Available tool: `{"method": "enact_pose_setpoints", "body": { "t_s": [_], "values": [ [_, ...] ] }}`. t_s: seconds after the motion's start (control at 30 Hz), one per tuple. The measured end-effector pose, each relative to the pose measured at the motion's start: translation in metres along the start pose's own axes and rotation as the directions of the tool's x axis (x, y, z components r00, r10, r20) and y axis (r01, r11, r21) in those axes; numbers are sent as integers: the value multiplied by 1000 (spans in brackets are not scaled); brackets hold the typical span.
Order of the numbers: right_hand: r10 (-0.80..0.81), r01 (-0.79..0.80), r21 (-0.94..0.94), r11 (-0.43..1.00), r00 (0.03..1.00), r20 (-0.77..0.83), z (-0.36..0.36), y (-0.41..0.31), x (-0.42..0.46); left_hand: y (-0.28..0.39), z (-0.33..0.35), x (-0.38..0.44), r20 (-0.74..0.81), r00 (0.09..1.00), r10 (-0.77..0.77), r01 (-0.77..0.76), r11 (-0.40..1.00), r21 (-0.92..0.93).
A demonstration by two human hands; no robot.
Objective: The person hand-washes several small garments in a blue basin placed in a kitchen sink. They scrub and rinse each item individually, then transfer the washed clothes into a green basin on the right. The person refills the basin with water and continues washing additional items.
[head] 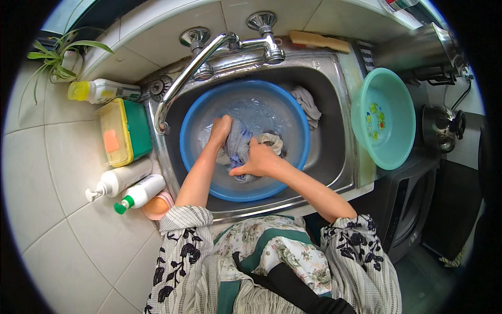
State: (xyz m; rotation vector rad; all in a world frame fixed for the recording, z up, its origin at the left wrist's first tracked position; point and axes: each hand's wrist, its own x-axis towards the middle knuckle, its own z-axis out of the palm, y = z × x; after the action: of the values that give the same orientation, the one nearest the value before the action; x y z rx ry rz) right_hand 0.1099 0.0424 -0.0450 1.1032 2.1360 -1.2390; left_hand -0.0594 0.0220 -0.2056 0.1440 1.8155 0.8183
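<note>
A blue plastic basin (302, 155) holding water stands in the stainless steel sink (331, 157). Inside it, my left hand (222, 131) is closed on the upper end of a wet grey cloth with blue markings (236, 143). My right hand (259, 159) lies at the lower part of the same cloth, thumb and fingers spread around it; its fingertips are partly hidden. A cream cloth (271, 142) with darker parts floats right beside my right hand. Outside the basin, a light grey cloth (308, 106) lies in the sink's right side.
The chrome faucet spout (188, 74) reaches over the sink's left edge. Pump bottles (125, 178), a green container (135, 127) and a pink soap dish (159, 205) stand left. A mint-green basin (359, 114) stands right, near a steel kettle (437, 127). A wooden piece (319, 41) lies behind the sink.
</note>
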Motion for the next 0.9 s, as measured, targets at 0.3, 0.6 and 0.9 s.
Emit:
{"method": "enact_pose_setpoints", "body": {
  "t_s": [0.3,0.6,0.9],
  "values": [
    [-256,288,447,847,958,-132,20,32,-14,48,1,-56,83,996,-22,3,975,220],
    [-592,-509,472,-720,805,-35,8,13,-37,1,-60,-81,165,915,369,-161,708,-688],
    [-505,-166,882,-441,858,-91,-13,-16,-82,95,-26,-163,340,495,799,115,328,-938]
  ]
}}
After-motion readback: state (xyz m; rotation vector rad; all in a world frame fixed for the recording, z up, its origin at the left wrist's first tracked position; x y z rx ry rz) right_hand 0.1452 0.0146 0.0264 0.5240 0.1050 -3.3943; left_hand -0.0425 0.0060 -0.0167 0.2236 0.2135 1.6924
